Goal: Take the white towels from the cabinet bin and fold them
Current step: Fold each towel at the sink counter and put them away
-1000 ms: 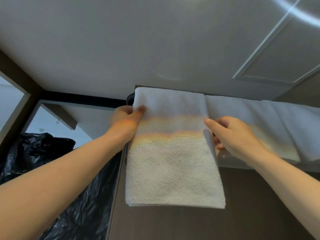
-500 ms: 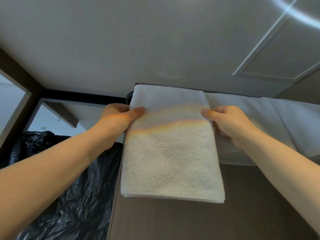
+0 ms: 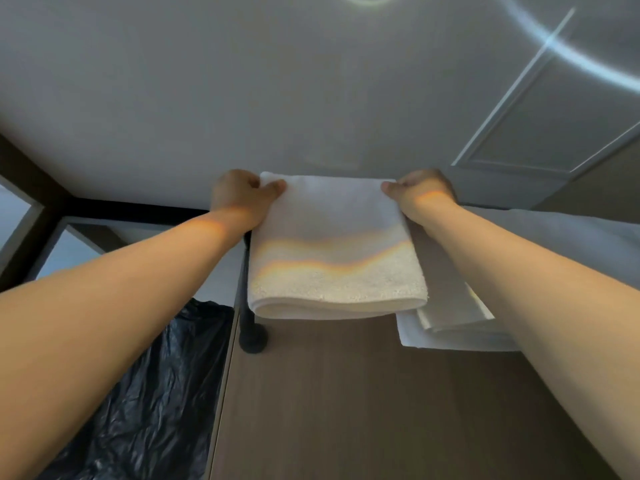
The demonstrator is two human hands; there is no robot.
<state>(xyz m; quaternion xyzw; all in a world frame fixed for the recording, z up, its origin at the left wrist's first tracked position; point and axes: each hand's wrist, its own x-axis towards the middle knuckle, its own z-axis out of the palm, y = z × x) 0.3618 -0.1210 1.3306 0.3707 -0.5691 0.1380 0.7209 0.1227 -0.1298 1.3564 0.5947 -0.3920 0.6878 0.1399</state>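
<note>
Brown wood-grain panel [image 3: 381,410] fills the lower view; grey ceiling [image 3: 277,81] above, black plastic bag [image 3: 145,393] lower L. Your arms reach up and fwd. L hand [image 3: 239,195] and R hand [image 3: 420,195] each pinch a far corner of the folded white towel [image 3: 332,258], fingers [image 3: 275,186] curled on its edge. More white towels [image 3: 450,317] sit just beside it, R.

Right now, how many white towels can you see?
2: a folded towel gripped by the left hand and right hand; a second towel lying right of it, under the right forearm. More may be hidden.
</note>
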